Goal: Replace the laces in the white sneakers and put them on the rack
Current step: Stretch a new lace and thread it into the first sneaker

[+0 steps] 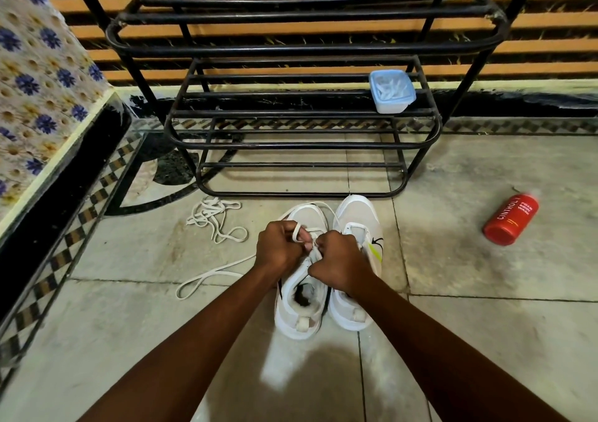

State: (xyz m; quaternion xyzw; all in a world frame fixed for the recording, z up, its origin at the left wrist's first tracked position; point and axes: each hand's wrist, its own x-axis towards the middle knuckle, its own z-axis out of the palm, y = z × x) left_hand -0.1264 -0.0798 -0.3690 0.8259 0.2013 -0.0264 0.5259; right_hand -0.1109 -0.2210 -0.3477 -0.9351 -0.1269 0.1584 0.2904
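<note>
Pale tiled floor (pixel 485 324), checkered border; orange-black slatted wall (pixel 550 33); floral-covered bed (pixel 35 75) at left.

I am at home, on a tiled floor (pixel 485 308) with a patterned border. A black metal shoe rack (pixel 301 123) stands against the far wall, a floral bedsheet (pixel 35 81) drapes at left, and a body-wash bottle (pixel 511 219) lies at right.
</note>
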